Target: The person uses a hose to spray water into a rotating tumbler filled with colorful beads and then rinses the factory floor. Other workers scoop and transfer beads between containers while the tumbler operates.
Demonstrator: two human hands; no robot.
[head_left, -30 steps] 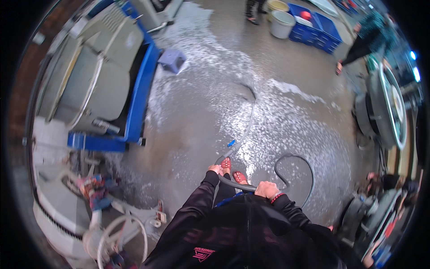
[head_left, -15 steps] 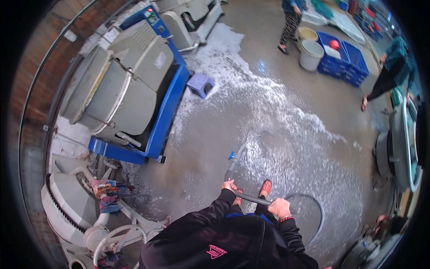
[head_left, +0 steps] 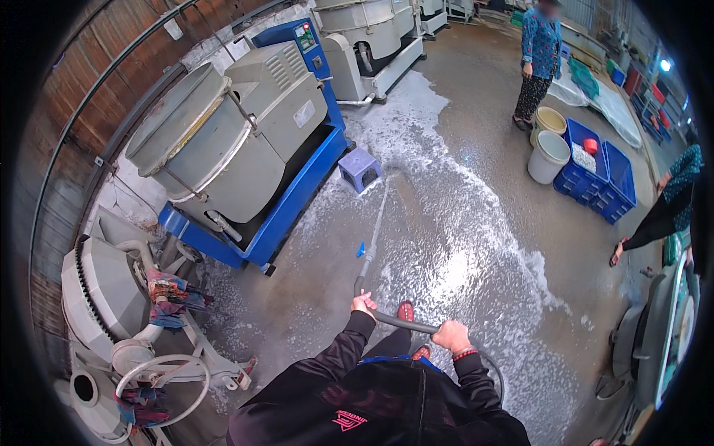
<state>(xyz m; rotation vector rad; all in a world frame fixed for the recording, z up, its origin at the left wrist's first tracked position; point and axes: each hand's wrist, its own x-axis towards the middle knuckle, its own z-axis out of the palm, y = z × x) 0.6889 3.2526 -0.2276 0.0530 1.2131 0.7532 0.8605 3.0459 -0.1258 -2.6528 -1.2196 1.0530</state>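
A dark hose (head_left: 405, 322) runs between my two hands. My left hand (head_left: 363, 305) grips it just behind the nozzle, which has a small blue valve (head_left: 361, 250). My right hand (head_left: 451, 336) holds the hose further back, and the hose curves away behind me to the right. A thin jet of water (head_left: 379, 215) shoots from the nozzle toward a small blue stool (head_left: 359, 169) beside the grey and blue drum machine (head_left: 234, 145). The concrete floor (head_left: 461, 245) ahead is wet and foamy. My feet in red sandals (head_left: 405, 311) show below the hose.
A second machine (head_left: 372, 37) stands at the back. A grey geared machine with a handwheel (head_left: 111, 312) is at lower left. One person stands near white buckets (head_left: 549, 156) and blue crates (head_left: 595, 175). Another person (head_left: 666, 208) bends at the right edge.
My view has turned left and lifted, bringing the drum machines and stool nearer the centre. Both hands still hold the hose, and the jet now points at the stool.
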